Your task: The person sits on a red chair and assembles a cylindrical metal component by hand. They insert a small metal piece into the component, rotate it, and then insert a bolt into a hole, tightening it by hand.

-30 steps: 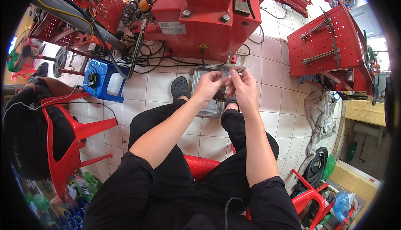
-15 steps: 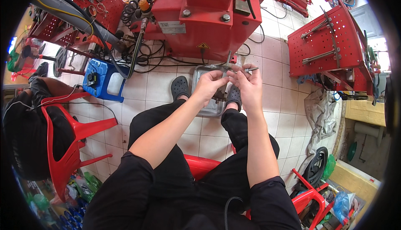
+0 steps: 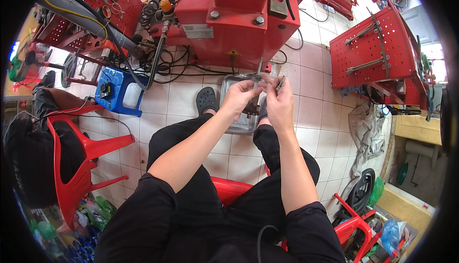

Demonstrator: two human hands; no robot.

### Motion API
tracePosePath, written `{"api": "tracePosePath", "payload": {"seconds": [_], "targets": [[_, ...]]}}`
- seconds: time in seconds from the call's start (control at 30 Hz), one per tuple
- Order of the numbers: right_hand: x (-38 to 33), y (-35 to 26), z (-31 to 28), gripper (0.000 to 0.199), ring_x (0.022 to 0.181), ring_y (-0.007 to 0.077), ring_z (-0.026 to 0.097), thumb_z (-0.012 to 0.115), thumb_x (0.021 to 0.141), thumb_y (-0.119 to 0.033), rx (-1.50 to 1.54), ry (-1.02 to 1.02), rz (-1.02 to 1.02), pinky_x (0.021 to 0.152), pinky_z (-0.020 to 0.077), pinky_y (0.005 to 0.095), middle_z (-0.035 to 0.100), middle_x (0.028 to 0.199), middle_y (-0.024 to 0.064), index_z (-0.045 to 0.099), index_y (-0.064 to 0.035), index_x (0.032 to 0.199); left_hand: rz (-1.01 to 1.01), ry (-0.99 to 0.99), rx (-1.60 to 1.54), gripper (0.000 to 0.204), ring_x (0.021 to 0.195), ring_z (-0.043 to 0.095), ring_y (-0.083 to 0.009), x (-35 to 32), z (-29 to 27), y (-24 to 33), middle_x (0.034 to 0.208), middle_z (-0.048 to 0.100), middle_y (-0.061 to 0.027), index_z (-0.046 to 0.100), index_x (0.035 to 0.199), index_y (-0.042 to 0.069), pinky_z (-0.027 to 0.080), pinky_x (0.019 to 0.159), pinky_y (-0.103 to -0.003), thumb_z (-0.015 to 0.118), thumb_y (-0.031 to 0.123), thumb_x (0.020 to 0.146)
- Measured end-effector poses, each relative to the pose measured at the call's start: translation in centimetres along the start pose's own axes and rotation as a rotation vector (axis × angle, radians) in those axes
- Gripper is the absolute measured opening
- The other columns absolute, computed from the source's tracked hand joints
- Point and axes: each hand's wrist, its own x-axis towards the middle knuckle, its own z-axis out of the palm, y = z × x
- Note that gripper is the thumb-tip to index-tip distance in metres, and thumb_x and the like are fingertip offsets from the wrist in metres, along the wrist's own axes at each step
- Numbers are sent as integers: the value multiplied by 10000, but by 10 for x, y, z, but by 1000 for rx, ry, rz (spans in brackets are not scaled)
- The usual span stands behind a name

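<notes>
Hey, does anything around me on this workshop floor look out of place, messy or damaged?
A grey rag lies crumpled on the tiles at the right, beside the red pegboard stand. Black cables tangle loosely on the floor under the red machine. The hands and the metal tray beneath them look orderly.

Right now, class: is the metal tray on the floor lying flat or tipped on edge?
Flat. The metal tray rests bottom-down on the floor tiles, open side up, between the person's feet.

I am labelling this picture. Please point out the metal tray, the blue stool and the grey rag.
metal tray [image 3: 228, 87]: head view, bare upper left corner.
blue stool [image 3: 129, 95]: head view, its top.
grey rag [image 3: 363, 131]: head view, middle fold.
</notes>
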Motion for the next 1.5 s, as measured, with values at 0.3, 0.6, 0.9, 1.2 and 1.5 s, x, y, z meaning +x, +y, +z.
{"api": "tracePosePath", "payload": {"seconds": [0.3,0.6,0.9,1.2,1.5], "targets": [[4,4,-7,214,879,180,633,560,873,36,339,81,120,704,532,269,592,893,105,379,-76,850,21,50,-66,264,850,619,-119,3,-1,-1,891,655,-51,593,995,22,463,755,-252,734,129,800],[2,21,-5,282,664,113,583,658,818,-12,525,124,313,490,446,229,601,816,47,401,-122,856,62,20,-174,295,799,562,-72,-2,6,7,872,623,-15,605,997,3,433,729,-214,762,94,764],[-1,13,-2,291,446,81,481,666,820,-32,534,233,361,346,363,224,532,675,1,394,-134,832,48,-17,-180,271,842,616,-118,-5,8,9,904,655,-55,610,979,27,480,740,-257,753,29,749],[-3,10,0,264,445,63,434,630,841,-35,687,222,469,358,333,227,448,611,-40,397,-158,848,61,-22,-153,253,829,617,-119,-6,10,10,909,658,-59,608,940,42,485,747,-255,756,9,737],[-2,9,-3,210,428,49,378,599,848,-36,863,143,504,368,302,220,438,623,-49,438,-149,775,75,1,-147,254,795,611,-105,-6,9,12,887,657,-43,609,946,44,476,713,-236,757,32,741]]}}
